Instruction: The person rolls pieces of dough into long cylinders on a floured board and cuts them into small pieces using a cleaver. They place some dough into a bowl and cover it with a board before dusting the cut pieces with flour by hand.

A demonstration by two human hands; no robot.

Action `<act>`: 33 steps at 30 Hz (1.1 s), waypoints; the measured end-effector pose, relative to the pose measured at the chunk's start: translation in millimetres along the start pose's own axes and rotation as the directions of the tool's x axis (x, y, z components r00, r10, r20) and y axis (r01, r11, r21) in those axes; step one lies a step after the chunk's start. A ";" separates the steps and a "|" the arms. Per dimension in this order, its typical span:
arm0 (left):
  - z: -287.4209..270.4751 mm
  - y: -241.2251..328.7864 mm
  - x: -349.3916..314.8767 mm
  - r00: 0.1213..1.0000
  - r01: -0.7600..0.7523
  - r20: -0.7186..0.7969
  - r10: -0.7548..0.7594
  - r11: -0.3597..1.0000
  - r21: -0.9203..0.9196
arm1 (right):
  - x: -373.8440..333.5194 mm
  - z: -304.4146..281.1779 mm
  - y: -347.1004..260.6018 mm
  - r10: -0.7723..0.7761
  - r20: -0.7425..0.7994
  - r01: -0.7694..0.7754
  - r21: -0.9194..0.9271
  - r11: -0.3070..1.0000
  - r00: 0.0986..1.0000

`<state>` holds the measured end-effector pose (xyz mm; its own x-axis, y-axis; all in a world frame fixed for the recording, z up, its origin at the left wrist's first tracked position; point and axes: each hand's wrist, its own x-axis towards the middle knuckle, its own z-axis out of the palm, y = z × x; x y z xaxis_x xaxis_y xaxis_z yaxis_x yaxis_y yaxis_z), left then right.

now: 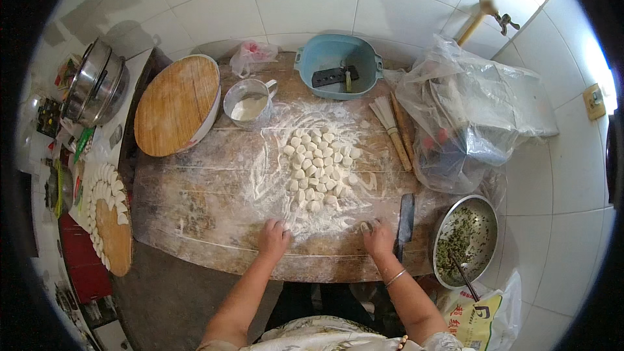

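Observation:
A heap of small cut dough pieces [318, 166] lies on the floured wooden table [201, 214]. My left hand [274, 239] rests at the near side of the flour patch, its fingers curled in; whether anything is inside them is hidden. Across from it, my right hand [379, 238] is closed at the table's near side. A pale lump, apparently a piece of dough [364, 227], shows at its fingertips. Just right of that hand lies a dark-bladed cleaver [406, 218].
A steel bowl of chopped green filling [490, 221] with chopsticks stands right. Behind are a blue basin [335, 49], flour cup [265, 114], brush [392, 133], rolling pin [402, 127] and plastic-covered box [468, 110]. Left are a board-topped basin [179, 107] and round board [118, 237] with dumplings.

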<state>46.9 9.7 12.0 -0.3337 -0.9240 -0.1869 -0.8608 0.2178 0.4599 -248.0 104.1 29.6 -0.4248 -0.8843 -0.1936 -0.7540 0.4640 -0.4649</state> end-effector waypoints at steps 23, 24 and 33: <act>15.6 10.3 -28.4 0.951 -0.310 -0.036 0.308 0.946 -0.091 | -1.3 48.7 -43.7 -0.193 -0.084 0.207 0.241 0.948 0.978; 14.8 18.2 -15.7 0.965 -0.264 -0.056 0.258 0.948 -0.176 | 21.8 42.2 -50.2 -0.110 -0.177 0.146 0.204 0.968 0.978; 31.9 80.5 62.1 0.978 0.181 0.204 -0.055 0.711 -0.679 | 64.5 17.0 -58.9 0.118 0.159 -0.184 0.513 0.838 0.980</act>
<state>-55.3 -20.1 9.7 -0.3574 -0.8511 -0.3846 -0.4114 -0.2262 0.8829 -222.5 18.9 29.8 -0.4257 -0.8202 -0.3821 -0.2970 0.5256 -0.7972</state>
